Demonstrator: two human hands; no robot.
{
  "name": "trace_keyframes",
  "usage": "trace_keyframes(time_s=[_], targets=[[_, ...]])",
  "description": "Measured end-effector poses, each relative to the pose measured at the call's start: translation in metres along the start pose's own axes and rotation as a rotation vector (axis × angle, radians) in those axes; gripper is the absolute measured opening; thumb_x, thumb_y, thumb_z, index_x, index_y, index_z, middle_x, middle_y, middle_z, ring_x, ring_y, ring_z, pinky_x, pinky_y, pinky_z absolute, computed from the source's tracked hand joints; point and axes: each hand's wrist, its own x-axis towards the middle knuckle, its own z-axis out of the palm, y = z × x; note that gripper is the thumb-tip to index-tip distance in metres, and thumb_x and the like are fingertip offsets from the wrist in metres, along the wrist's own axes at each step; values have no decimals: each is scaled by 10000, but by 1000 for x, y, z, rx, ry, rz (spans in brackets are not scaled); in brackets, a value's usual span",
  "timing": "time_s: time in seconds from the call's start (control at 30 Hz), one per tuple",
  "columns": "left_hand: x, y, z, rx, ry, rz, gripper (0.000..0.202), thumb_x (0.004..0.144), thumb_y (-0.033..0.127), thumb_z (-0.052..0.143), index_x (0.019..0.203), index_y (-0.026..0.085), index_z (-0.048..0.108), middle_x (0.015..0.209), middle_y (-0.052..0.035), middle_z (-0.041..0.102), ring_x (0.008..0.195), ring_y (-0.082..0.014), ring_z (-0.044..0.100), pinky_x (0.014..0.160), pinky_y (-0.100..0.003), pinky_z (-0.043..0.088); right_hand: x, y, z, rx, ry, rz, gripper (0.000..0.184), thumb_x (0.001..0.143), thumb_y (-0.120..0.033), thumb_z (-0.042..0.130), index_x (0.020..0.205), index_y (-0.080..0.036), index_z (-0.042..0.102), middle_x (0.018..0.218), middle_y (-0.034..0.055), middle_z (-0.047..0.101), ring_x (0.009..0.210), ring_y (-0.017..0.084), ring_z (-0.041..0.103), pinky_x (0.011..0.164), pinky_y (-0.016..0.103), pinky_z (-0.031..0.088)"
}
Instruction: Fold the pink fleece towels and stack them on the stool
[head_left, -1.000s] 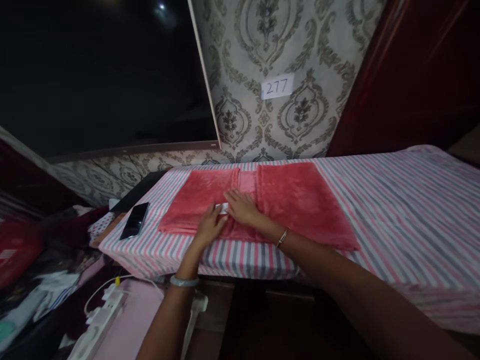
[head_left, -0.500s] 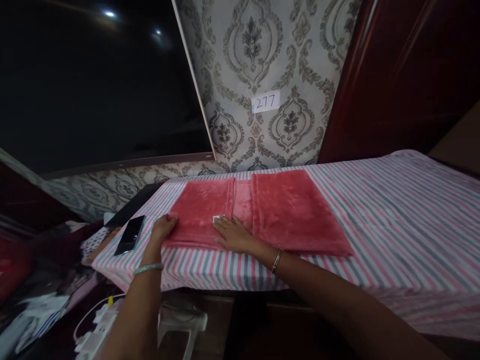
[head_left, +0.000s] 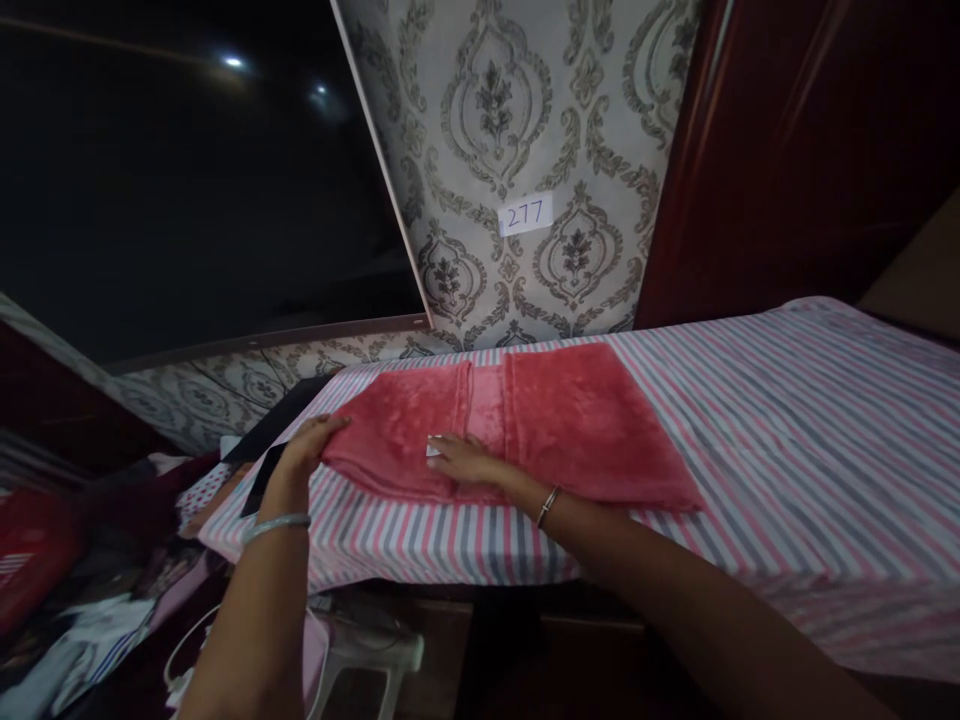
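A pink-red plush towel (head_left: 570,420) lies partly folded on a striped bedsheet (head_left: 787,430), its two side flaps turned in toward the middle. My left hand (head_left: 304,450) pinches the towel's near left corner and has it raised a little off the sheet. My right hand (head_left: 465,460) lies flat, fingers stretched out, on the towel's middle near its front edge, beside a small white tag (head_left: 433,448).
A dark phone (head_left: 259,478) lies on the sheet's left end, partly behind my left wrist. A paper label reading 277 (head_left: 525,213) is stuck to the patterned wall. A dark screen (head_left: 187,180) fills the upper left. Clutter and a white stool (head_left: 367,650) are below.
My left hand moved from the towel's middle out to its left corner, gripped it and began lifting it. My right hand stayed pressed on the centre.
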Motion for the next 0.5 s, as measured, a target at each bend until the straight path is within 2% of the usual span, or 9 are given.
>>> trace_keyframes(time_s=[0.1, 0.17, 0.23, 0.3, 0.33, 0.4, 0.43, 0.5], targets=[[-3, 52, 14, -68, -74, 122, 245, 644, 366, 761, 770, 187, 652, 726, -37, 705, 704, -218, 674, 685, -334, 573, 0, -8, -19, 147, 28, -10, 579, 1062, -421, 312, 1564, -138, 379, 1638, 139, 354, 1509, 209, 346, 1243, 425, 263], [-15, 95, 33, -38, -129, 334, 255, 660, 354, 737, 822, 163, 689, 726, -34, 692, 718, -223, 661, 673, -320, 545, -8, -11, -38, 241, 39, -26, 639, 1077, -459, 102, 1550, -143, 391, 1581, 133, 457, 1429, 176, 469, 1167, 375, 396], [-35, 140, 62, 80, -126, 530, 244, 674, 313, 710, 849, 143, 697, 746, -17, 679, 742, -213, 645, 680, -297, 518, -24, -10, -63, 440, 63, -33, 764, 1045, -528, -39, 1474, -173, 484, 1403, 138, 634, 1250, 202, 630, 1041, 401, 514], [-65, 179, 101, 175, -134, 709, 235, 698, 273, 699, 879, 124, 698, 754, -2, 666, 747, -191, 621, 700, -279, 496, -47, -2, -91, 758, 164, -46, 788, 1025, -592, -35, 1355, -211, 571, 1182, 119, 738, 1036, 223, 714, 902, 411, 577], [-82, 194, 124, 206, -181, 793, 229, 703, 253, 706, 888, 117, 702, 773, -4, 675, 751, -185, 615, 710, -277, 490, -61, 5, -106, 915, 261, -57, 752, 1029, -600, 3, 1294, -225, 599, 1097, 102, 755, 962, 220, 723, 854, 397, 586], [-116, 211, 170, 177, -316, 929, 191, 772, 237, 677, 917, 118, 710, 824, -25, 703, 755, -182, 617, 732, -287, 490, -94, 25, -133, 1110, 475, -58, 672, 1045, -577, 92, 1166, -217, 646, 973, 90, 762, 899, 215, 723, 805, 355, 584], [-133, 213, 192, 154, -431, 964, 161, 804, 243, 658, 898, 125, 714, 820, -35, 711, 743, -184, 620, 730, -294, 494, -111, 37, -143, 1151, 551, -26, 654, 1048, -565, 129, 1099, -199, 668, 916, 100, 759, 889, 224, 724, 789, 346, 583], [-158, 207, 228, 131, -797, 1017, 148, 839, 263, 655, 910, 160, 733, 884, -51, 743, 785, -202, 652, 761, -312, 516, -142, 61, -158, 1174, 615, 75, 604, 1042, -537, 215, 1006, -173, 696, 833, 118, 754, 876, 253, 732, 772, 362, 589]])
